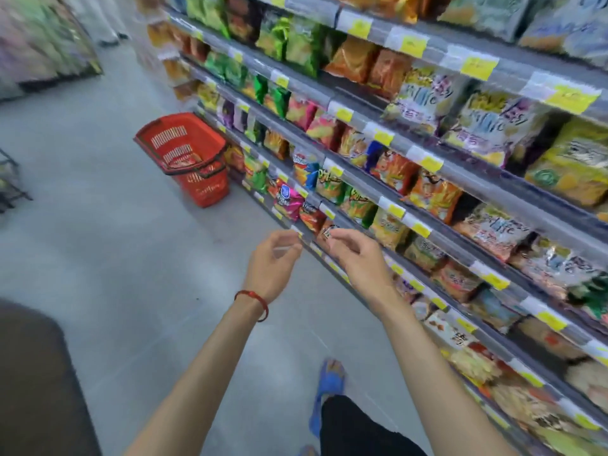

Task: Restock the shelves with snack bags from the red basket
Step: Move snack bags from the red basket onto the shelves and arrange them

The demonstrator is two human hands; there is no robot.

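Ahead and leftward on floor, red basket (187, 156), nearer left hand (271, 263); both hands loosely curled, empty, right hand (357, 258) beside shelves (388, 166).

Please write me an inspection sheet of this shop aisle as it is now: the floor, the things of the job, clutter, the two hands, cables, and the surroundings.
Surface: grey floor, bare around the basket.
Job's things: red basket stands on the floor against the shelves; at least one snack bag lies inside. Shelves are mostly full of bags.
Clutter: nothing seen.
Grippers: left hand and right hand both empty, fingers loosely curled, raised near a lower shelf edge. A red bracelet is on the left wrist.
Cables: nothing seen.
Surroundings: a second shelf row at far left, blurred; a dark object at lower left, unclear.
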